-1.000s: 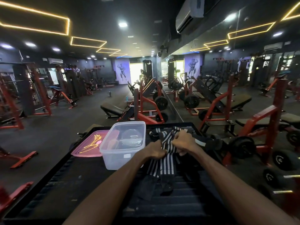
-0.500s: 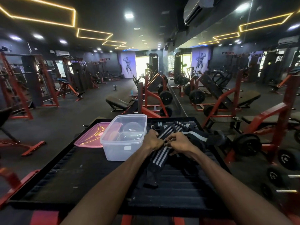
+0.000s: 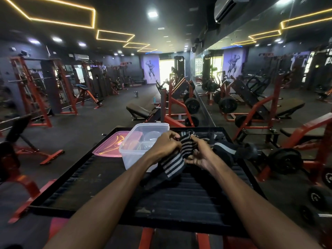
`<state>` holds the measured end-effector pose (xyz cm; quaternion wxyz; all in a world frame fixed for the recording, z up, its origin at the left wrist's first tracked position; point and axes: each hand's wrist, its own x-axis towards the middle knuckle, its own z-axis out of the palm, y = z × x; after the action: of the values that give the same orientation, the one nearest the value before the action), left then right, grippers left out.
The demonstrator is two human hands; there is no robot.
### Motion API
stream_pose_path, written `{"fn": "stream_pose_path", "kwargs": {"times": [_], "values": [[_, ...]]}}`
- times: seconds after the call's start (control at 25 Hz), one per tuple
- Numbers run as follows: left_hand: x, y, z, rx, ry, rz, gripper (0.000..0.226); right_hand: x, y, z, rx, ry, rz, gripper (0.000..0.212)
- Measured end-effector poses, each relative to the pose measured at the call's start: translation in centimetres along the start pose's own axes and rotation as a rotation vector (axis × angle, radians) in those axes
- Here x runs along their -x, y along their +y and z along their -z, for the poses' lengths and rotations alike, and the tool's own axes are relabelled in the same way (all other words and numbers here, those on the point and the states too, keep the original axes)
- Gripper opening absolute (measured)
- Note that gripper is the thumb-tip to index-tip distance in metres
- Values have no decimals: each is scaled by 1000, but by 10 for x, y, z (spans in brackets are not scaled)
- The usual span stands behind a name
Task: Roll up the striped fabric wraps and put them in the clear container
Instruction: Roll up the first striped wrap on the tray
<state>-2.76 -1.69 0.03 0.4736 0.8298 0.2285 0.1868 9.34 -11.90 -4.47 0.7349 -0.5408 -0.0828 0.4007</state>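
In the head view, a black ribbed platform [image 3: 179,200] on red legs carries everything, and both forearms reach across it from the near edge. The left hand [image 3: 164,146] and the right hand [image 3: 201,155] meet just above the platform's middle, toward the far edge, each with fingers curled tight on one black-and-white striped wrap [image 3: 179,155]. The wrap's upper end is bunched between the two hands; its lower end hangs down and trails onto the ribs. A second wrap [image 3: 222,149], dark with a pale stripe, lies in a heap just right of the right hand, near the far right corner.

One clear container [image 3: 133,155] stands open just left of the left hand, by the far edge; whether the hand touches its wall cannot be told. One pink lid [image 3: 111,148] lies flat against the container's left side, at the far left corner, overhanging the rim.

The near half of the platform is bare ribbing on both sides of the arms. Beyond the far edge stand red-framed weight machines [image 3: 176,105], and a loaded barbell [image 3: 285,160] sits close off the right edge.
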Motion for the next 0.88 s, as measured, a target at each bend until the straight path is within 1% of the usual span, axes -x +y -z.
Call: {"fn": "stream_pose_path", "kwargs": {"times": [0.12,0.2,0.24,0.32,0.36,0.44,0.52,0.56,0.6,0.64,0.72,0.76,0.88], "values": [[2,-5,6,12,-115,70,27,3,4,-9,-145,-93,25,31],[0,-5,6,92,-140,127,30,4,7,-16,-168,-88,83,29],[-2,-5,5,141,-115,154,33,5,8,-20,-167,-94,107,33],[-9,-3,1,195,-4,184,33,10,8,-27,-138,-131,132,51],[-11,-3,0,170,59,177,29,12,6,-29,-97,-138,140,54],[-12,-1,0,128,140,140,22,16,1,-26,20,-135,171,51],[-9,3,5,147,189,112,18,18,-5,-21,93,-98,210,32],[-7,4,9,160,218,100,18,18,-8,-18,157,-41,260,22],[-4,6,14,173,244,89,17,19,-12,-17,264,16,327,18],[0,9,20,191,271,74,17,22,-16,-18,374,51,398,21],[7,10,34,233,316,41,17,30,-24,-28,509,52,516,38],[13,11,42,266,329,24,20,33,-28,-37,549,8,552,44],[28,11,61,374,378,-50,37,44,-36,-70,681,-225,621,55]]}}
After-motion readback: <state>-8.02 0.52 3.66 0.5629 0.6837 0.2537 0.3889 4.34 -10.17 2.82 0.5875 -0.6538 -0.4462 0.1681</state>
